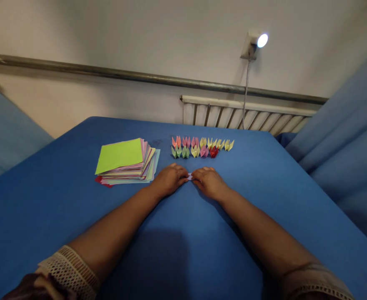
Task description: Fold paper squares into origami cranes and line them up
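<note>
Between my two hands lies a small piece of folded lilac paper [190,176], low over the blue tabletop. My left hand [170,179] pinches its left end, and my right hand [210,181] pinches the right end. Only a short strip shows in the gap; the fingers cover the remainder. Just beyond the hands stand two rows of folded paper cranes [195,151], in orange, pink, yellow, green and red. To the left of my left hand sits a thick stack of coloured paper sheets [121,157] with a lime-green sheet on top.
A blue cover spreads over the table [77,216]. Behind it are a wall with a metal pipe [124,75], a radiator [221,114] and a lit plug-in lamp [262,40] with a hanging cord. Blue curtains [352,146] hang at both sides.
</note>
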`<state>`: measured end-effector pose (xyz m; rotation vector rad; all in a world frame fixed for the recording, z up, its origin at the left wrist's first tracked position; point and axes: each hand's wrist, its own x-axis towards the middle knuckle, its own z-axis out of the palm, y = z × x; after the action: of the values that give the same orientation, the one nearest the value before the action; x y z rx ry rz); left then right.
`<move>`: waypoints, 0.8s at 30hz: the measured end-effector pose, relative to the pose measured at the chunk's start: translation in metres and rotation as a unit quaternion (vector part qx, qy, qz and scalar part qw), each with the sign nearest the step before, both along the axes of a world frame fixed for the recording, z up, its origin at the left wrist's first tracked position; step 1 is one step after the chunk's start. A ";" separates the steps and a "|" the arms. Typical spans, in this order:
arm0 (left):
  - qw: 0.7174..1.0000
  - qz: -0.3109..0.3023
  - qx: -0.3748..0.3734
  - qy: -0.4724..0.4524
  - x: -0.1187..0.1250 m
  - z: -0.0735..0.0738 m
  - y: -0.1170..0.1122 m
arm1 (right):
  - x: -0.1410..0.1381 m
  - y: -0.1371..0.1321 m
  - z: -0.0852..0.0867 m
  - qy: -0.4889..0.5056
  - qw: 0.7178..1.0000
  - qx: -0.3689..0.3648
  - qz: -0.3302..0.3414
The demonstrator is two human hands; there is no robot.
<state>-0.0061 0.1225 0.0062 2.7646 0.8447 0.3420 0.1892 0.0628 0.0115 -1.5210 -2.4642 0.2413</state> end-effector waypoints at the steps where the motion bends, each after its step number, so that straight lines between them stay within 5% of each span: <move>1: 1.000 0.000 -0.007 -0.005 0.000 -0.001 0.001 | 0.000 0.001 -0.001 0.006 1.000 0.002 -0.003; 24: 0.999 0.049 -0.024 0.000 0.001 0.001 0.001 | 0.002 0.012 -0.017 0.063 0.998 0.008 -0.013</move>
<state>-0.0048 0.1231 0.0073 2.6849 0.9775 0.3355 0.1916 0.0745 -0.0051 -1.4826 -2.3433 0.3020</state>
